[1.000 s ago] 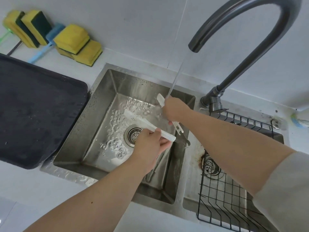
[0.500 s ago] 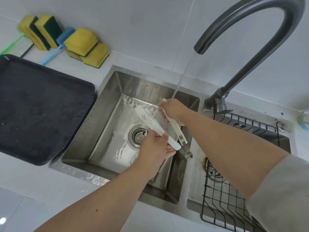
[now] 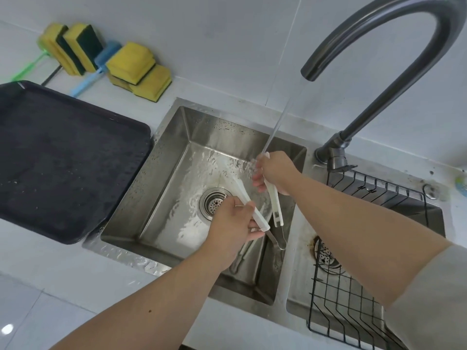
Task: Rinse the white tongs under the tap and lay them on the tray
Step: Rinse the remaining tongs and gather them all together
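Observation:
The white tongs (image 3: 274,200) are spread open over the left sink basin (image 3: 156,198), their metal hinge end hanging low near the divider. My left hand (image 3: 233,223) grips one white arm near its lower end. My right hand (image 3: 274,173) grips the other arm near its tip, right where the stream from the dark curved tap (image 3: 379,46) lands. Water splashes over my right fingers and runs toward the drain (image 3: 213,202). The dark tray (image 3: 63,160) lies on the counter to the left of the sink, wet and with nothing on it.
Several yellow-green sponges (image 3: 131,64) and brush handles lie against the back wall behind the tray. A black wire rack (image 3: 366,286) sits in the right basin. White counter runs along the front edge.
My right hand has slid up the tong arm into the stream. The left hand has shifted slightly right along the other arm. The view has drifted, so the sink sits further right.

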